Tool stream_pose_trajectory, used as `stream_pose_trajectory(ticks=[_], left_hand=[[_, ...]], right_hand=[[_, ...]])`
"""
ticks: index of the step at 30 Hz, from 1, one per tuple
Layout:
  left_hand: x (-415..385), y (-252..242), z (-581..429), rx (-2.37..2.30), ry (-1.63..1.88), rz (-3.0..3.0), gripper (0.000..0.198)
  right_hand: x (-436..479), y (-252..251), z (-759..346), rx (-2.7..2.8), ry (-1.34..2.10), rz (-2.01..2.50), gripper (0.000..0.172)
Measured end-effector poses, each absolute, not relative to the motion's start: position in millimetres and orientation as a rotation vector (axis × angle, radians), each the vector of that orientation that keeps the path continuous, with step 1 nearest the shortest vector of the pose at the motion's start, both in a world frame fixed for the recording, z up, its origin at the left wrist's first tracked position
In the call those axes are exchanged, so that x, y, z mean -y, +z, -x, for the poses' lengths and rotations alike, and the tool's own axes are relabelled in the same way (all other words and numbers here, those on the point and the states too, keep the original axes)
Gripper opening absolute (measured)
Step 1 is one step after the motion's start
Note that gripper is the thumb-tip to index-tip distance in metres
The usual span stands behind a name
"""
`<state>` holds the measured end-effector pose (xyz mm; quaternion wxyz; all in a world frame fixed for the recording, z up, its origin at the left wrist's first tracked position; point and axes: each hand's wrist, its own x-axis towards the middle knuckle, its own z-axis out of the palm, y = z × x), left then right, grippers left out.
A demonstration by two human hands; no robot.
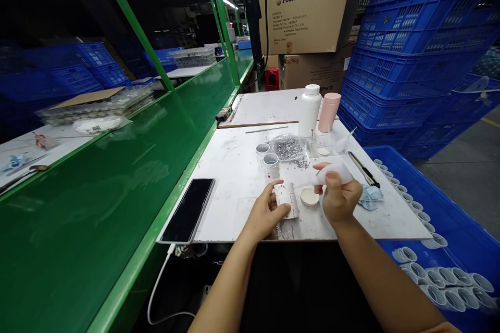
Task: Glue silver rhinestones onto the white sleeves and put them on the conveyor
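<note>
Two hands: left hand touching printed card, right hand pinching cloth

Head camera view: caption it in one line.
Left hand rests on a printed white strip; right hand pinches a white cloth.

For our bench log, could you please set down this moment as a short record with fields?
Left hand: on a printed white card.
Right hand: holding a white cloth above a round white disc.
Nearby: two metal cups, a bag of silver bits, a craft knife.
Rest: phone, white bottle, pink bottle, blue crates.
</note>
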<state>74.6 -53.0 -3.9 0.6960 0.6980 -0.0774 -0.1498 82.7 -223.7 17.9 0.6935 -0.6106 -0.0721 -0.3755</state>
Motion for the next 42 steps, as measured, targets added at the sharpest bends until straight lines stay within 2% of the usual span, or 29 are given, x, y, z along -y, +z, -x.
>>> stream_pose_trajectory(ticks=[4, 12, 22, 42], left_hand=[[52, 1, -74, 0.116, -0.33, -1.433, 0.063], [49, 7, -69, -0.004, -0.4, -1.07, 0.063], [49, 1, -67, 0.056, -0.5, -1.03, 0.083], [51, 7, -65, 0.048, -0.56, -1.041, 0.071]], right_hand=[[224, 25, -88, 0.07, -0.833, 1.09, 0.032], [227, 33, -90, -0.012, -0.781, 0.99, 0.033], [223, 24, -86, 0.062, -0.815, 1.172, 0.034], [224, 14, -78, 0.251, -0.77, 1.555, 0.027]])
